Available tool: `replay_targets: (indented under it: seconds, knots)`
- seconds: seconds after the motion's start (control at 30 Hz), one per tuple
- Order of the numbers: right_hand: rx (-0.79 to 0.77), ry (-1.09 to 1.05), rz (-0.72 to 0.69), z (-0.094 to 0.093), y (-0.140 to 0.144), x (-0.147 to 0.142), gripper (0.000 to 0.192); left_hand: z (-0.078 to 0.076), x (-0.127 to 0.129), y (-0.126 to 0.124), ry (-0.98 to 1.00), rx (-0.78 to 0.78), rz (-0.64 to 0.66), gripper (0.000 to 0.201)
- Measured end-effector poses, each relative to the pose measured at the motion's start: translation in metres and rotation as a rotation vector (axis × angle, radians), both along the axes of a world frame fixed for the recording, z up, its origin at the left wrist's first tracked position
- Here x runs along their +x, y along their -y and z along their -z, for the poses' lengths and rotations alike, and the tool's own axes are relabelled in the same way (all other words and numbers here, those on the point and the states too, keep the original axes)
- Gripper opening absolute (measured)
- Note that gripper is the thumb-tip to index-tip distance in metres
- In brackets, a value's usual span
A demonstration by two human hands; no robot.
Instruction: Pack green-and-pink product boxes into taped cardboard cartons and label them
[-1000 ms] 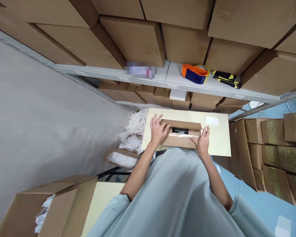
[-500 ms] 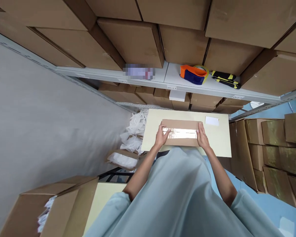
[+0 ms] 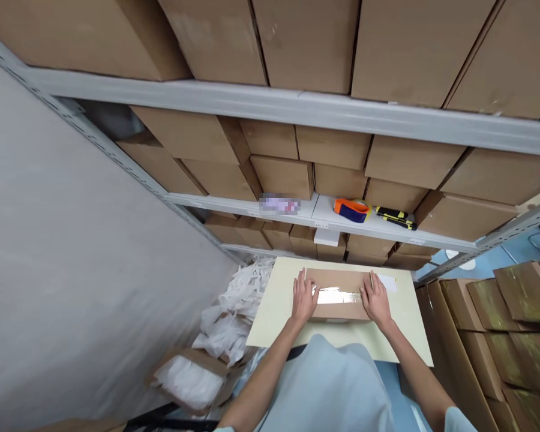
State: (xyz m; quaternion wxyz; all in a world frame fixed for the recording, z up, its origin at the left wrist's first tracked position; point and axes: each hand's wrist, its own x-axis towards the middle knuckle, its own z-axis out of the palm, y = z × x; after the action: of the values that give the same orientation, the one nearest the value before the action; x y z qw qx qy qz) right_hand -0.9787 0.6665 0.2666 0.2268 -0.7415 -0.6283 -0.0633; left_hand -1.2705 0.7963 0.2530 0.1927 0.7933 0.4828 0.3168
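Note:
A long brown cardboard box (image 3: 339, 309) lies on the pale yellow tabletop (image 3: 276, 333) in front of me. Shiny clear tape (image 3: 336, 296) runs lengthwise over its top seam. My left hand (image 3: 303, 298) grips the box's left end, with the fingers along the side and the thumb near the tape. At the other end, my right hand (image 3: 376, 298) curls over the right edge, fingers touching the top. A white slip of paper (image 3: 389, 283) lies beside the right hand, partly hidden by it.
Shelves (image 3: 270, 102) full of cardboard boxes rise behind the table. On one shelf are an orange and blue tape dispenser (image 3: 351, 210) and yellow-black cutters (image 3: 395, 217). White packing material (image 3: 227, 327) is heaped at left, near a wall (image 3: 94, 270). Taped boxes (image 3: 504, 336) are stacked at right.
My view has tilted up, so the table and box appear lower and more of the upper shelving shows. Both hands remain at the box ends; the right hand now reaches further over the top.

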Motion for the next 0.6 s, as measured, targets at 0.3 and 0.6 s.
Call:
replay_targets:
  seconds: [0.3, 0.6]
  knots:
    - [0.129, 0.319, -0.108, -0.173, -0.17, 0.013, 0.055, -0.134, 0.096, -0.091, 0.069, 0.343, 0.166, 0.024]
    - [-0.208, 0.222, 0.084, -0.232, -0.244, 0.003, 0.038, -0.233, 0.14, -0.116, 0.202, 0.381, 0.242, 0.014]
